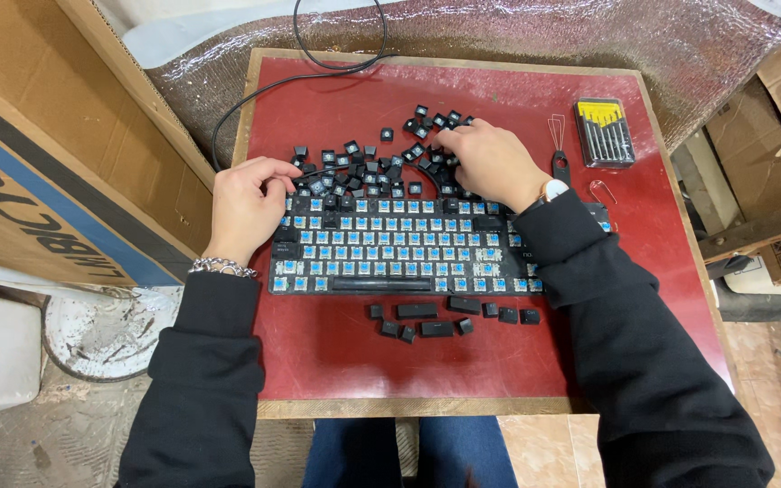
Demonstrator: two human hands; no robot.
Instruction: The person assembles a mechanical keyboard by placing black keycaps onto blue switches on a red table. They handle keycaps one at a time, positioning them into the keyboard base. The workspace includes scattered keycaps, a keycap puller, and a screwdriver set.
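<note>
A black keyboard (pixel 399 248) with most keycaps off and blue switches showing lies on a red table (pixel 336 361). My left hand (pixel 246 206) rests on the keyboard's top-left corner, fingers curled at the edge; whether it pinches a keycap I cannot tell. My right hand (pixel 490 161) reaches into the pile of loose black keycaps (pixel 363 167) behind the keyboard, fingertips down among them. More keycaps (pixel 445 318), some of them long, lie in front of the keyboard.
A case of small screwdrivers (pixel 605 132) sits at the table's back right, with a wire keycap puller (pixel 559 145) beside it. A black cable (pixel 318 63) loops off the back. Cardboard boxes (pixel 38 136) stand at left and right.
</note>
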